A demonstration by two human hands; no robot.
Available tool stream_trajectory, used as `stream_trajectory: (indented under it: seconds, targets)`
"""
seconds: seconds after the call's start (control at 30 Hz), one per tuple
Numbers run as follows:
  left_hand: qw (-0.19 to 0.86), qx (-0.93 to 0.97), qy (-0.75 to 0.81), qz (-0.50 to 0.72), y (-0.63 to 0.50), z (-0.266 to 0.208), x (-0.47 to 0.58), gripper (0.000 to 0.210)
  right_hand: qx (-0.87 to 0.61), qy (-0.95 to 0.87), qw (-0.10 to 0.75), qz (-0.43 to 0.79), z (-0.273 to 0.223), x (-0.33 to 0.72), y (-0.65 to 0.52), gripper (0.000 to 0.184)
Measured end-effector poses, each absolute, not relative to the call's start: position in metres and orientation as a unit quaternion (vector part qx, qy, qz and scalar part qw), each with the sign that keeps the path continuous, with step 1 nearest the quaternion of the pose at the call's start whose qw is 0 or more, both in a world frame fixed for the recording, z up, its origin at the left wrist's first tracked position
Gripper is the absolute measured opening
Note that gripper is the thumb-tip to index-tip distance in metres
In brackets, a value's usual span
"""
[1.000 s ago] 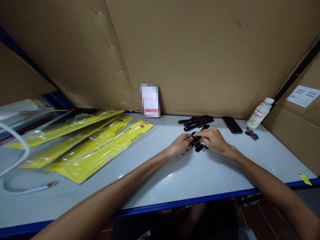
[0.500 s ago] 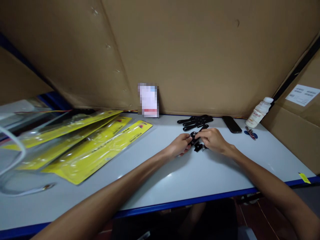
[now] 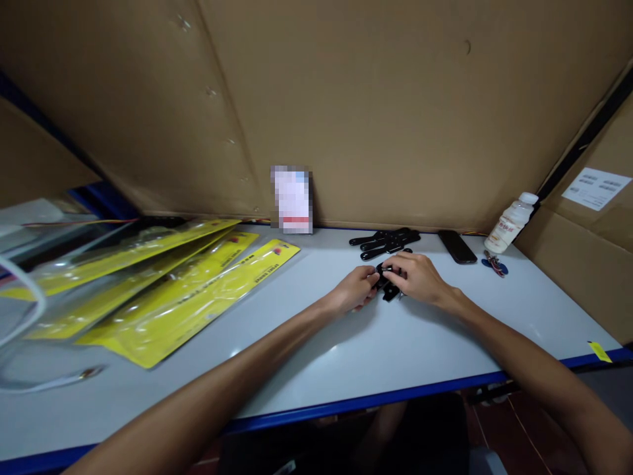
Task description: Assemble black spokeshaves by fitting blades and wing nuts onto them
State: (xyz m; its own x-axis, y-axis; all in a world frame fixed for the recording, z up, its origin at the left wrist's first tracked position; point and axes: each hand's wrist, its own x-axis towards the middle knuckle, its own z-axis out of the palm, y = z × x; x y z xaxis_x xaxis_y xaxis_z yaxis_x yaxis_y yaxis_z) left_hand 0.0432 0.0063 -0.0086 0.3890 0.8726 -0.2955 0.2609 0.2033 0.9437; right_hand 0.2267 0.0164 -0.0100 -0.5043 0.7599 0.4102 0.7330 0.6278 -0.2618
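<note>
One black part (image 3: 380,270) is held to the left of, and slightly nearer than, the dark phone (image 3: 457,247). By the left hand (image 3: 353,290) it is gripped at its left side, with thumb and fingers nearly closed. The right hand (image 3: 418,277) is placed between part and phone, its fingers bent and their tips set against the part; whether a pinch or only a press is made there cannot be told. Whether the black end (image 3: 407,251) seen beyond these fingers belongs to the part is likewise hidden. A second black piece (image 3: 390,292) is seen left of and nearer than the phone; black handles (image 3: 383,243) are heaped directly left of the phone. From its compact form and glossy look, the part is judged light, stiff and not fragile, though perhaps slippery; it is best taken by its outer edges, with the fingertips.
</note>
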Motion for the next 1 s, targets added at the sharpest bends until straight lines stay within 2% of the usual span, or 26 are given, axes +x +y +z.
stream_trajectory:
  seconds: [0.17,0.33,0.43,0.57,0.67,0.73,0.93,1.0]
  targets:
    - [0.598,0.585,0.484,0.258,0.007,-0.010,0.043,0.022,-0.427,-0.870,0.244,0.028,-0.010,0.225,0.016,0.011]
    - [0.603,0.579,0.478,0.271,0.009,-0.011,0.041,0.026,-0.445,-0.824,0.340,0.089,-0.003,0.231,0.027,0.011]
    - [0.596,0.578,0.483,0.278,0.010,-0.011,0.042,0.025,-0.458,-0.804,0.363,0.107,-0.004,0.234,0.033,0.011]
    - [0.582,0.588,0.492,0.270,0.009,-0.012,0.044,0.024,-0.456,-0.816,0.334,0.119,-0.011,0.234,0.034,0.005]
    - [0.576,0.592,0.497,0.265,0.008,-0.013,0.044,0.022,-0.440,-0.846,0.291,0.075,-0.014,0.232,0.029,0.010]
    - [0.574,0.593,0.498,0.267,0.008,-0.012,0.045,0.021,-0.432,-0.857,0.276,0.054,-0.015,0.229,0.025,0.008]
    - [0.590,0.586,0.487,0.268,0.008,-0.011,0.044,0.023,-0.436,-0.856,0.275,0.043,-0.015,0.223,0.020,0.005]
    - [0.606,0.574,0.479,0.271,0.010,-0.012,0.042,0.024,-0.439,-0.843,0.306,0.058,-0.011,0.226,0.023,0.007]
